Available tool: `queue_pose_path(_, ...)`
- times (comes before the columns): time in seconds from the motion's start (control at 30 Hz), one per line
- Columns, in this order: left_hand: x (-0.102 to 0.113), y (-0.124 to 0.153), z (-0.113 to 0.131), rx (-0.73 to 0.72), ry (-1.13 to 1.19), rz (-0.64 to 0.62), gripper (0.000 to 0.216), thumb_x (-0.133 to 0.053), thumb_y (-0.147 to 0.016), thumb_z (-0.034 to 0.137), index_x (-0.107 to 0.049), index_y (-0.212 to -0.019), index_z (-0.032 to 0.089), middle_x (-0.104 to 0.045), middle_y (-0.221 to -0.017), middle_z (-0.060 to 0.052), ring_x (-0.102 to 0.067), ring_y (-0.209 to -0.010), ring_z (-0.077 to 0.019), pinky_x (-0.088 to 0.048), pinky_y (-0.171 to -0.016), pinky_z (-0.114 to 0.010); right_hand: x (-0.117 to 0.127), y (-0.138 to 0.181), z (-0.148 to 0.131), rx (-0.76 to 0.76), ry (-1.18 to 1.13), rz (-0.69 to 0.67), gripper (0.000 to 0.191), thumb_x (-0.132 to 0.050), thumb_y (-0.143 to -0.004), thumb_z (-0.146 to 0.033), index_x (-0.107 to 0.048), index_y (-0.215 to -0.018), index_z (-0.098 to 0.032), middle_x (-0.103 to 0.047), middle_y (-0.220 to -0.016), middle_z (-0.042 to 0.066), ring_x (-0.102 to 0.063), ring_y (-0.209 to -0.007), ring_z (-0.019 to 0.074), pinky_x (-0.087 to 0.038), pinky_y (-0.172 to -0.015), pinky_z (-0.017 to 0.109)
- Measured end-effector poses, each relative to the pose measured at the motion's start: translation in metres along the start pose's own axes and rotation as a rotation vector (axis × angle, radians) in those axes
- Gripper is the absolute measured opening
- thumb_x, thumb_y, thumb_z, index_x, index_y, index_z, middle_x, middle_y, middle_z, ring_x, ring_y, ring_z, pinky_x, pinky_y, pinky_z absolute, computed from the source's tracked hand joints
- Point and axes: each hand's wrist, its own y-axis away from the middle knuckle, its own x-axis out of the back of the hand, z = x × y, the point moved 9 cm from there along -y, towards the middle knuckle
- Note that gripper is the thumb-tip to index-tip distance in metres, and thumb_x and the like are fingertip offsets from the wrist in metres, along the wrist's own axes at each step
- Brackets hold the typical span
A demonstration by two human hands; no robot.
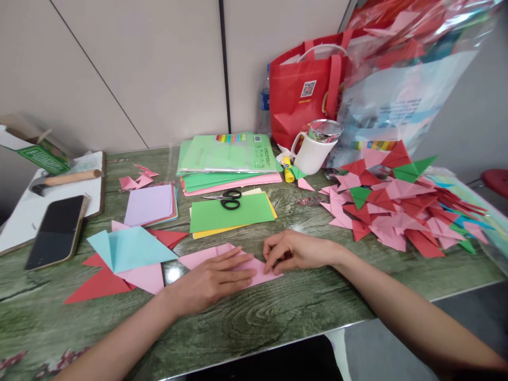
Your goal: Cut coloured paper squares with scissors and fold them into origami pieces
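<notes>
A folded sheet of pink paper (198, 258) lies on the green marbled table in front of me. My left hand (222, 275) rests flat across its middle, fingers stretched out together to the right. At the paper's right end, my right hand (288, 253) has its fingers curled, with thumb and fingertips closed on the edge. Left of the sheet is a loose pile of larger folded pieces, with a light blue one (133, 247) on top of pink and red ones. Beyond my hands, black-handled scissors (230, 200) lie on green paper strips (234, 212).
Many folded triangles (397, 206) are heaped at the right. Behind stand a white mug (311, 153), a glue stick (287, 170), a red bag (297, 100) and packed green paper (230, 153). Small square sheets (148, 205), a phone (57, 230) and a hammer (65, 180) are at left.
</notes>
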Motion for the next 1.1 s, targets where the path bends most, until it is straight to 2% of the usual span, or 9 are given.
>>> queue_pose_path(0.3, 0.0001, -0.0006, -0.0010, 0.008, -0.006, 0.012, 0.035, -0.031, -0.095, 0.012, -0.052, -0.122, 0.010, -0.053, -0.130, -0.006, -0.015, -0.138, -0.0192, -0.022, -0.112, -0.046, 0.0003, 0.0004, -0.0001, -0.005, -0.004, -0.017, 0.020, -0.061, -0.084, -0.029, -0.071, -0.098, -0.019, -0.059, -0.086, 0.003, -0.054, -0.072, 0.0106, -0.039, -0.061, 0.021)
queue_pose_path(0.97, -0.0002, 0.0006, -0.0025, 0.016, 0.015, 0.021, 0.034, -0.034, -0.094, 0.011, -0.052, -0.122, 0.011, -0.055, -0.129, -0.007, -0.020, -0.137, -0.0196, -0.024, -0.111, -0.047, 0.0004, 0.0008, 0.0007, 0.001, 0.011, -0.001, 0.019, -0.062, -0.083, -0.029, -0.072, -0.097, -0.020, -0.058, -0.085, 0.002, -0.052, -0.071, 0.0100, -0.036, -0.059, 0.020)
queue_pose_path(1.1, 0.0009, 0.0004, -0.0027, 0.020, 0.026, 0.025, 0.034, -0.035, -0.094, 0.012, -0.052, -0.123, 0.012, -0.055, -0.128, -0.007, -0.020, -0.137, -0.0191, -0.024, -0.111, -0.047, 0.0007, 0.0003, -0.0006, -0.012, 0.012, 0.002, 0.016, -0.061, -0.084, -0.027, -0.072, -0.089, -0.018, -0.057, -0.083, 0.002, -0.052, -0.069, 0.0098, -0.036, -0.059, 0.020)
